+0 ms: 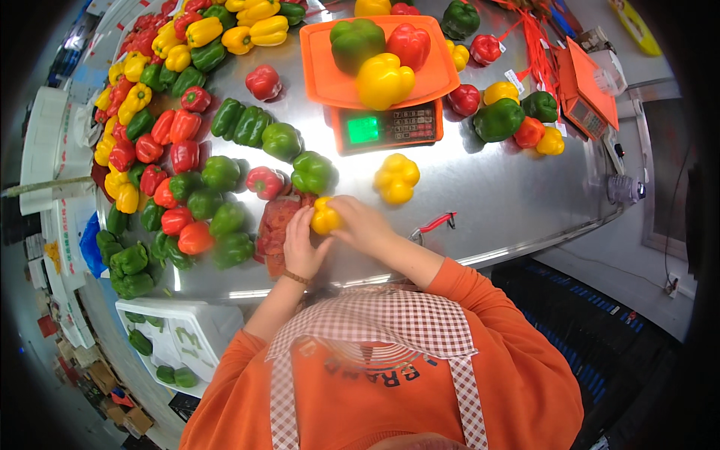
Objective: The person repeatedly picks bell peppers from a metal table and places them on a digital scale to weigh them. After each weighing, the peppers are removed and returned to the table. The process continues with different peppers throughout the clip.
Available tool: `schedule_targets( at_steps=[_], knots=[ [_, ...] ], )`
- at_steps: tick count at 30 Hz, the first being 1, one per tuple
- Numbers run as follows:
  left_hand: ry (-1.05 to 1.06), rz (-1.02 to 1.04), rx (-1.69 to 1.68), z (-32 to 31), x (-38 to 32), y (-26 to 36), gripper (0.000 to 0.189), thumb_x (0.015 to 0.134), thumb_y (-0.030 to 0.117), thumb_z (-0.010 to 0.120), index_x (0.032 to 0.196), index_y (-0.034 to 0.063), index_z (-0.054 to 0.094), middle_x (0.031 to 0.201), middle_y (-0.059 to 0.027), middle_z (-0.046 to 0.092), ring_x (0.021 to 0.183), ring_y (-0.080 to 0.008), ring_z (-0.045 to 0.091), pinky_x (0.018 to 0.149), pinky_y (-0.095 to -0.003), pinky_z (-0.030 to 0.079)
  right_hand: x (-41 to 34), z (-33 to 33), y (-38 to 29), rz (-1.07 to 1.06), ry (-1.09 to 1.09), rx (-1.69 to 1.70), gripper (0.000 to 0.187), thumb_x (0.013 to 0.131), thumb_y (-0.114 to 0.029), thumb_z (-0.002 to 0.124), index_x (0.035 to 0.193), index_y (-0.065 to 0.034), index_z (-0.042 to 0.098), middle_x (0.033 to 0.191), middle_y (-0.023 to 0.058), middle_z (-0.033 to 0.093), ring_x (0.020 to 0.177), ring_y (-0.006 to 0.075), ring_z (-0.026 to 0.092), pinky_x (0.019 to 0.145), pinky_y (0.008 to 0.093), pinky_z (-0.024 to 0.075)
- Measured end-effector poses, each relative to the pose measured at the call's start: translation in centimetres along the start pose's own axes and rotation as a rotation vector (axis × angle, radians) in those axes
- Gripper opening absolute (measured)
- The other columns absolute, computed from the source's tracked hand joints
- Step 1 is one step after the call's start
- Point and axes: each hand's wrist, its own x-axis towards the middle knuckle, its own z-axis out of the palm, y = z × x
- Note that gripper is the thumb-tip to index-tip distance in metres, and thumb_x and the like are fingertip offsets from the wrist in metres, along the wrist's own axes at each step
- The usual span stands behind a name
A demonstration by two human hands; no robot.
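Between both hands, near the front of the steel table (500, 225), is a small yellow bell pepper (322, 219). My left hand (302, 244), with a beaded bracelet at the wrist, grips its left side. The fingers of my right hand (363, 225) hold it from the right. Under and beside my left hand lies a reddish stack of packaging (274, 225), perhaps net or printed bags. Another yellow bell pepper (397, 179) rests beyond my right hand. Behind it stands an orange digital scale (387, 126); its tray (329, 84) carries a green, a red and a yellow pepper.
Red-handled pliers (433, 226) lie right of my hand. Many loose peppers (185, 140) cover the table's left side. Red netting with tags (534, 50) and a second orange scale (588, 95) are at the right. A white foam box (208, 326) stands below the table's left edge.
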Motion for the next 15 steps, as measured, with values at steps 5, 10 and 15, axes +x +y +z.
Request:
schedule_targets(
  at_steps=[5, 10, 15],
  knots=[
    [-0.028, 0.018, -0.030, 0.4, 1.1, -0.8, 0.070, 0.073, 0.016, 0.083, 0.135, 0.0043, 0.052, 0.132, -0.0171, 0.057, 0.120, -0.0366, 0.056, 0.101, -0.0439, 0.048, -0.9, -1.1, -0.1, -0.011, 0.010, 0.019, 0.060, 0.080, -0.016, 0.077, 0.134, -0.0066, 0.053, 0.133, 0.0164, 0.057, 0.117, 0.0362, 0.058, 0.097, 0.0434, 0.0498],
    [-0.046, -0.024, -0.074, 0.7, 1.0, -1.3, 0.069, 0.074, 0.019, 0.084, 0.134, 0.0045, 0.053, 0.130, -0.0172, 0.059, 0.119, -0.0365, 0.057, 0.100, -0.0438, 0.048, -2.4, -6.7, 1.3, -0.047, 0.349, -0.162, 0.059, 0.079, -0.017, 0.077, 0.133, -0.0053, 0.055, 0.135, 0.0177, 0.056, 0.120, 0.0371, 0.057, 0.101, 0.0440, 0.0472],
    [-0.061, -0.061, -0.062, 0.4, 1.1, -0.9, 0.075, 0.072, 0.022, 0.086, 0.136, 0.0040, 0.051, 0.131, -0.0171, 0.059, 0.121, -0.0361, 0.056, 0.101, -0.0439, 0.047, -2.8, -9.2, 3.7, 0.146, 0.480, -0.181, 0.067, 0.079, -0.019, 0.078, 0.138, -0.0045, 0.051, 0.140, 0.0217, 0.050, 0.130, 0.0391, 0.048, 0.109, 0.0453, 0.0413]
  ],
)
